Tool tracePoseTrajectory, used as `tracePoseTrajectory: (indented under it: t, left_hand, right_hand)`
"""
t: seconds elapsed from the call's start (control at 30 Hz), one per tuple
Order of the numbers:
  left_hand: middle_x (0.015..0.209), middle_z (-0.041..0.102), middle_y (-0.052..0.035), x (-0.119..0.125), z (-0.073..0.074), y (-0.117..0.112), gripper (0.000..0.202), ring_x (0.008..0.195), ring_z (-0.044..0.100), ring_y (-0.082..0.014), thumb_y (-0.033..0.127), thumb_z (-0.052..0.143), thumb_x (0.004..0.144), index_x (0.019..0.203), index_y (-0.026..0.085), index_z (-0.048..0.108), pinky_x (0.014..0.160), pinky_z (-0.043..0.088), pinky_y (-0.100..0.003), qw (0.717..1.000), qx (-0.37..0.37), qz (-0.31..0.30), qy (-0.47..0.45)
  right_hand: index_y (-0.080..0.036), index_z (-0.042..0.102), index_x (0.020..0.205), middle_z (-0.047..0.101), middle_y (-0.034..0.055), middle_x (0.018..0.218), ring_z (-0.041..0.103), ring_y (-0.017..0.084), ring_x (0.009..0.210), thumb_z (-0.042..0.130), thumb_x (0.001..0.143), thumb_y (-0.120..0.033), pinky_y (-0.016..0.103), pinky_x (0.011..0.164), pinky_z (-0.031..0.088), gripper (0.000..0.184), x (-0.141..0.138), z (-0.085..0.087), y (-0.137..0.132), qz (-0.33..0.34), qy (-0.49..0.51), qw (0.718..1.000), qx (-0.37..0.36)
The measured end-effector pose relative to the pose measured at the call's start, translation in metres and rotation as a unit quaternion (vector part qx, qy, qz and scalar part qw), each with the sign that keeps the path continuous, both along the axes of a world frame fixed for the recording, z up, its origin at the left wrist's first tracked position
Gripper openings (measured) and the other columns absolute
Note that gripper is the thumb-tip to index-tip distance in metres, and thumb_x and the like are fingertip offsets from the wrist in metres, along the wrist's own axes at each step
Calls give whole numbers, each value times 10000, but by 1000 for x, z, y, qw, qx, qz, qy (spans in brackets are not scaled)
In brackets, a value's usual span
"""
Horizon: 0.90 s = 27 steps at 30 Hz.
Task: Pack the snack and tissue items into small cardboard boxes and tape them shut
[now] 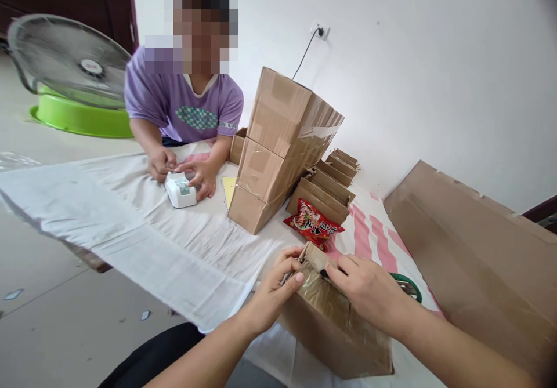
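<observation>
In front of me a brown cardboard box with clear tape across its top face stands tilted on the cloth. My left hand grips the box's far left corner, fingers over the edge and thumb along the tape. Pressed to the far end of the box, my right hand has its fingers closed on a small black object, mostly hidden, whose kind I cannot make out. Green-handled scissors lie partly behind my right wrist. A red printed food packet lies just beyond the box.
Beyond the packet are several upright cardboard pieces and a tall stack of cardboard boxes. Across the table a person in a purple shirt handles a white device. A large cardboard sheet leans at right; a fan stands left.
</observation>
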<state>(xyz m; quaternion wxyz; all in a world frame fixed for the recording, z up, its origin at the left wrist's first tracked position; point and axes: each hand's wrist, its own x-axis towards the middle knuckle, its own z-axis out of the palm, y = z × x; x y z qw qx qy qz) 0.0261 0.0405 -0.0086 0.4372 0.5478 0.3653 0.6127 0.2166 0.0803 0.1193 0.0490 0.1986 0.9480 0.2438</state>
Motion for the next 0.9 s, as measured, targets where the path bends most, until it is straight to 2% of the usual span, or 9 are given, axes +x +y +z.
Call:
tracePoseTrajectory:
  t: [0.13, 0.4, 0.67, 0.77, 0.9]
  left_hand:
    - [1329, 488, -112, 2, -1, 1, 386, 1305, 411, -288, 573, 502, 886, 794, 203, 565, 1100, 318, -427, 1000, 0, 7, 9]
    - [1325, 498, -115, 2, -1, 3, 394, 1303, 419, -294, 589, 484, 887, 801, 210, 553, 1090, 324, -460, 1000, 2, 10, 25]
    - [1319, 511, -116, 3, -3, 5, 388, 1299, 426, -313, 580, 495, 881, 785, 212, 572, 1092, 323, -475, 999, -2, 23, 36]
    - [1315, 520, -122, 3, -2, 5, 411, 1307, 419, -326, 601, 510, 867, 778, 208, 589, 1099, 311, -490, 999, -10, 22, 27]
    - [1322, 530, -121, 3, -1, 5, 419, 1327, 403, -338, 610, 540, 847, 793, 204, 626, 1117, 288, -501, 1000, -20, 13, -2]
  right_hand:
    - [-167, 610, 1004, 614, 41, 781, 534, 166, 651, 485, 759, 13, 299, 550, 383, 328, 18, -2, -4, 13, -6, 1000, 15]
    - [-160, 603, 1050, 627, 33, 798, 555, 162, 633, 498, 798, -6, 297, 542, 426, 314, 59, -5, -17, -7, -13, 1000, 4]
    - [-190, 609, 1087, 629, 30, 804, 573, 165, 631, 387, 873, -13, 304, 546, 456, 355, 112, -6, -33, -67, 5, 997, -26]
    - [-193, 620, 1068, 636, 28, 789, 597, 162, 636, 370, 932, -68, 304, 553, 482, 311, 127, -9, -38, -88, 44, 995, -25]
    - [-185, 629, 1059, 687, 51, 874, 651, 151, 693, 386, 975, -147, 288, 590, 525, 260, 136, -15, -42, -84, 150, 985, 18]
